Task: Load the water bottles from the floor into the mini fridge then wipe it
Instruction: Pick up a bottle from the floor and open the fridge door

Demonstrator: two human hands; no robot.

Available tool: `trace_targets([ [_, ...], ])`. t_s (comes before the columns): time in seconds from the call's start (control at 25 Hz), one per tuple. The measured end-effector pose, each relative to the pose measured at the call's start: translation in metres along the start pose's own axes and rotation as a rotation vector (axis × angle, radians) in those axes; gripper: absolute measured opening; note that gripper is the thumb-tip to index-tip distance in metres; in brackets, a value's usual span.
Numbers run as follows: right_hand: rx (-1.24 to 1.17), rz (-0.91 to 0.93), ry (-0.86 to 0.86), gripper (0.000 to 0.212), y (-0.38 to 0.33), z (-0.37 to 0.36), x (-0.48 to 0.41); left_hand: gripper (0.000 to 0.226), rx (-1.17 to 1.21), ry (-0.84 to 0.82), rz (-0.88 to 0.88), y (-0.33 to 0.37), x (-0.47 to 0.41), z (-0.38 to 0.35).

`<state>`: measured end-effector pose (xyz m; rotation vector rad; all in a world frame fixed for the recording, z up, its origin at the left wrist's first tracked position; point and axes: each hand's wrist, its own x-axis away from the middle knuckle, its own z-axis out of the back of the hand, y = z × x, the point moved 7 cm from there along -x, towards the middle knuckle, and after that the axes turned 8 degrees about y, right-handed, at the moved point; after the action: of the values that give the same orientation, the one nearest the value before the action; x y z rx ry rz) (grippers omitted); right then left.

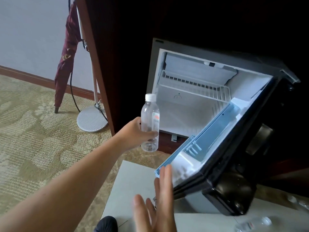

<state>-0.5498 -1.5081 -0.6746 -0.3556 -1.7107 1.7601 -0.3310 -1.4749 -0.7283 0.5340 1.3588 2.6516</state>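
Observation:
My left hand [133, 131] grips a clear water bottle [150, 121] with a white cap, held upright in front of the open mini fridge [192, 91]. The white fridge interior holds a wire shelf [194, 84] and shows no bottles. Its door [222, 148] swings open to the right, with a blue inner rack. My right hand [158, 201] is open with straight fingers, its fingertips at the door's near lower corner. Another bottle [252, 225] lies on the floor at the bottom right, and more clear bottles [299, 201] show at the right edge.
The fridge sits inside a dark wooden cabinet [103, 81]. A floor lamp base [92, 121] and a folded maroon umbrella [66, 57] stand to the left on patterned carpet [33, 131]. A pale grey sheet [133, 181] covers the floor under the door. A dark shoe [107, 225] is at the bottom.

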Motion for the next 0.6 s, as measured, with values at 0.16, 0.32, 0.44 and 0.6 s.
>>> trace_targets([
  [0.16,0.019,0.077,-0.031,0.083,-0.008,-0.003,-0.025,0.040,-0.049,-0.027,0.002,0.008,-0.006,-0.017],
  [0.32,0.010,-0.009,0.034,0.053,-0.004,0.000,-0.078,0.026,-0.109,-0.065,-0.019,0.021,-0.017,-0.033],
  [0.44,-0.070,-0.080,0.152,0.033,-0.002,0.006,-0.110,0.027,-0.169,-0.091,-0.044,0.031,-0.035,-0.048],
  [0.6,-0.126,-0.111,0.230,0.029,-0.002,0.017,-0.120,0.041,-0.266,-0.105,-0.032,0.032,-0.068,-0.067],
])
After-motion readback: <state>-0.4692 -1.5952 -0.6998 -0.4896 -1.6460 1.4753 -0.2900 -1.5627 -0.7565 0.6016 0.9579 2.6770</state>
